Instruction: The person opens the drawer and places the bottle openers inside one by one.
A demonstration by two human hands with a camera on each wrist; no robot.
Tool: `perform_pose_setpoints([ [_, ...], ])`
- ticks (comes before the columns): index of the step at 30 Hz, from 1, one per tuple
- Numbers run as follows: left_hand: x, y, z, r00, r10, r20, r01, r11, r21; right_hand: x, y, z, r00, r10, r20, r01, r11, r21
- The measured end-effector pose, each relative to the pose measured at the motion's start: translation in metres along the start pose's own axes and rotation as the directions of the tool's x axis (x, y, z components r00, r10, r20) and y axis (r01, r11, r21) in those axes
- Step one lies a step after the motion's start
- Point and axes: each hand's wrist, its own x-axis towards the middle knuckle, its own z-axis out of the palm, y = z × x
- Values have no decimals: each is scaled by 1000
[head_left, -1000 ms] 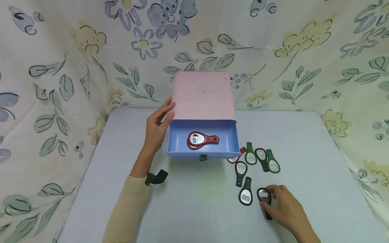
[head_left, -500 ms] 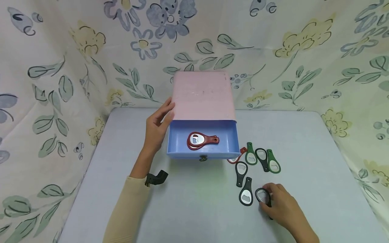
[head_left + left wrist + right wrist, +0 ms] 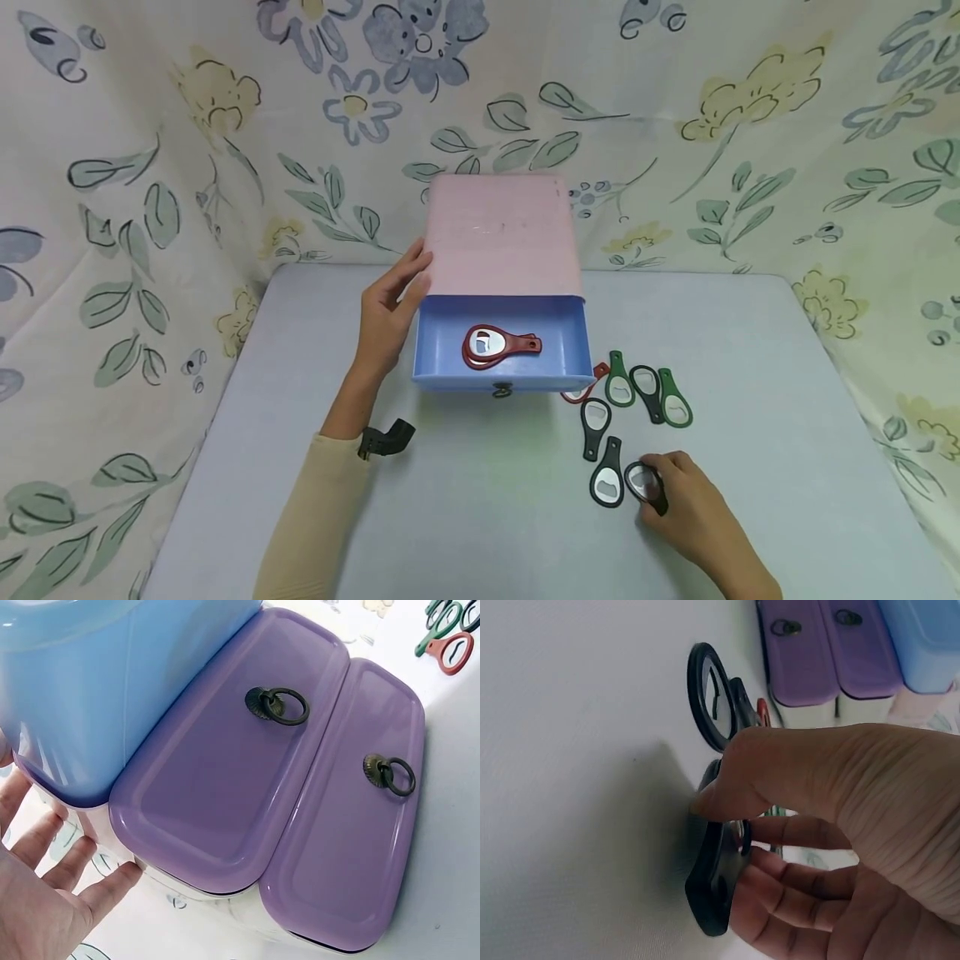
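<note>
My right hand (image 3: 697, 517) pinches a black bottle opener (image 3: 645, 482) by its round end between thumb and fingers. In the right wrist view the opener's handle (image 3: 711, 889) is tilted off the table, over its shadow. My left hand (image 3: 386, 325) rests with extended fingers against the left side of a small drawer cabinet (image 3: 502, 233) with a pink top. Its blue top drawer (image 3: 441, 346) is pulled out and holds a small stack of red bottle openers (image 3: 517, 343). Two purple drawers (image 3: 217, 765) below it are closed, each with a ring pull.
Right of the cabinet lie a red opener (image 3: 576, 395) partly under the drawer, green openers (image 3: 618, 390) and black openers (image 3: 595, 427). Another black opener (image 3: 606, 485) lies just left of my right hand. A floral cloth (image 3: 675, 100) hangs behind the table.
My right hand has shifted slightly left and turned the black opener, whose handle has lifted from the table. The left hand and drawer have stayed still.
</note>
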Motion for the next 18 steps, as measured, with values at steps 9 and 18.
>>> perform_pose_setpoints([
  [9, 1, -2, 0, 1000, 1, 9, -1, 1000, -5, -2, 2, 0, 1000, 10, 10, -10, 1000, 20],
  [18, -1, -2, -1, 1000, -7, 6, 7, 1000, 14, -7, 1, -2, 999, 1, -52, -5, 998, -66],
])
